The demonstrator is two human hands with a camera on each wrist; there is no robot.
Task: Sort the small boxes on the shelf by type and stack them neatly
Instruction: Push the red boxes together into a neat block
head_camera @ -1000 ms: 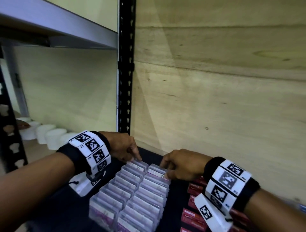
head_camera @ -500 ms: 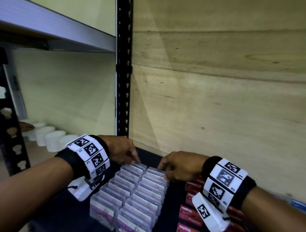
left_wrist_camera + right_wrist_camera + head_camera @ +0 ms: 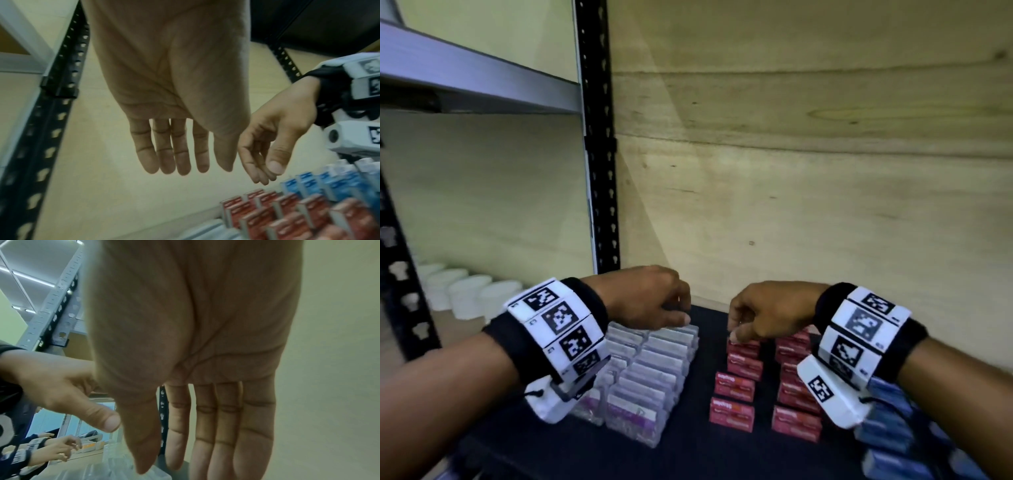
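Observation:
Three sorts of small boxes stand in rows on the black shelf mat point(image 3: 702, 452): clear boxes with purple labels point(image 3: 654, 370) on the left, red boxes point(image 3: 739, 377) in the middle and blue boxes point(image 3: 887, 425) on the right. My left hand point(image 3: 654, 305) hovers over the back end of the clear rows. In the left wrist view its fingers point(image 3: 179, 154) hang straight and hold nothing. My right hand point(image 3: 756, 318) is over the back of the red rows, thumb near the rearmost red box. Its fingers point(image 3: 205, 426) are straight and hold nothing.
A wooden back panel point(image 3: 825, 205) closes the shelf behind the boxes. A black perforated post point(image 3: 599, 171) stands at the back left, with an upper shelf point(image 3: 476, 78) beside it. White tubs point(image 3: 465, 294) sit in the neighbouring bay. Another person's hands point(image 3: 57, 449) show at lower left.
My right hand has left the back of the clear rows and moved right, over the red boxes. The left hand stays at the back of the clear rows. The head view has shifted right.

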